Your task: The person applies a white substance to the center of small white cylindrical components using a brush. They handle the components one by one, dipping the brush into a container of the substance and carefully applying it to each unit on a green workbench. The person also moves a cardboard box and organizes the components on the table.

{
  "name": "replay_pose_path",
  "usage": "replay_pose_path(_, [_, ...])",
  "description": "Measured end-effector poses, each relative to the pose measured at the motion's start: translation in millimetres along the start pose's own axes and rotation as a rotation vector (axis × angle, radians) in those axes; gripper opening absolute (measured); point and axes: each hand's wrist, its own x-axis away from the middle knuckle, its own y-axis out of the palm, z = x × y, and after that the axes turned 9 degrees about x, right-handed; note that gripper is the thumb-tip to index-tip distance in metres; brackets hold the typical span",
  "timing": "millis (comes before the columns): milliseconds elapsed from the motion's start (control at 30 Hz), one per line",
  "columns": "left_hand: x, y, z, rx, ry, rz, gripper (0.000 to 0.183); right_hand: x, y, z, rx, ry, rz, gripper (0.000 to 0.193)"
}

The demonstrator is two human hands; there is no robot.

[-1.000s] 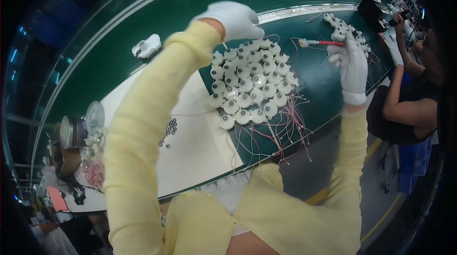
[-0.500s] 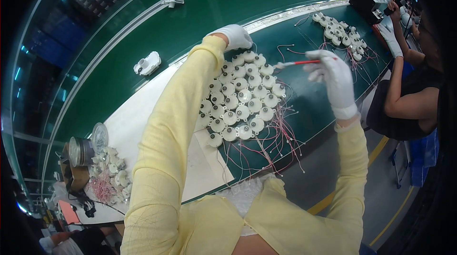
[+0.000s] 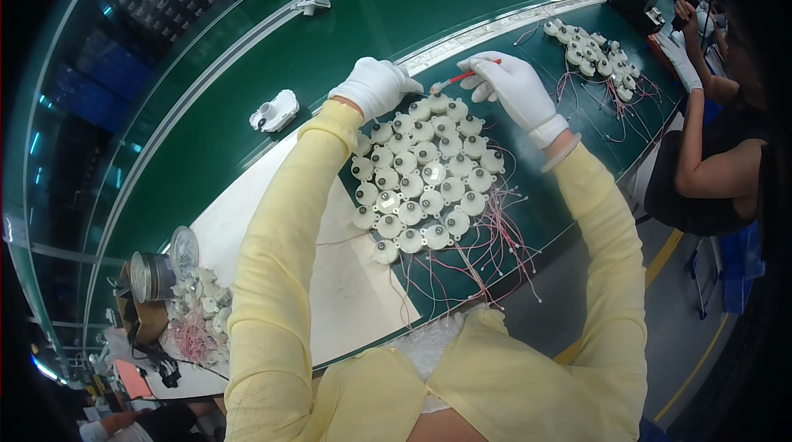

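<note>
A cluster of round cream-white small motors (image 3: 425, 153) with dark centre shafts lies packed together in front of me. Pink and white wires (image 3: 503, 236) trail from its near right side. My right hand (image 3: 520, 96), in a white glove, grips a thin brush (image 3: 472, 74) with a red handle. The brush's pale tip is at the farthest motor of the cluster. Also gloved, my left hand (image 3: 375, 87) is at the cluster's far left edge. Its fingers are curled beside a dark spot, and what they hold is hidden.
Beyond the bench edge, a white plastic housing (image 3: 275, 110) sits on a green surface. A second motor group (image 3: 594, 54) lies at the far right, near a co-worker's gloved hand (image 3: 681, 58). At left are a tin can (image 3: 153, 277) and a pile of wired parts (image 3: 198, 318).
My right hand has carried the brush left and away from me to the cluster's far end. My left hand has shifted slightly left, off the far motors.
</note>
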Motion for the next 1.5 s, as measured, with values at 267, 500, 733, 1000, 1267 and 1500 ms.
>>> replay_pose_path(267, [7.1, 4.7, -1.6, 0.038, -0.007, 0.022, 0.029, -1.6, 5.7, 2.3, 0.025, 0.003, 0.012, 0.033])
replay_pose_path(500, [8.5, 6.5, -0.7, 0.035, -0.005, 0.029, 0.028, -0.2, 4.9, 5.1, 0.025, 0.039, 0.037, 0.030])
replay_pose_path(733, [11.4, 4.2, 3.4, 0.009, 0.030, 0.049, 0.043, -0.4, 3.3, 13.8, 0.010, 0.065, 0.043, 0.028])
replay_pose_path(1000, [10.5, 14.5, -1.9, -0.021, 0.114, 0.088, 0.049, 2.8, -1.9, 17.4, -0.003, 0.084, 0.045, 0.030])
replay_pose_path(1267, [32.4, 2.9, -5.1, 0.037, 0.059, 0.163, 0.044, 9.0, -15.0, 9.2, -0.038, 0.053, 0.084, 0.032])
replay_pose_path(1500, [170.2, -70.9, 26.5, 0.167, -0.049, 0.476, 0.050, 28.9, -34.1, 9.0, -0.030, 0.016, 0.100, 0.033])
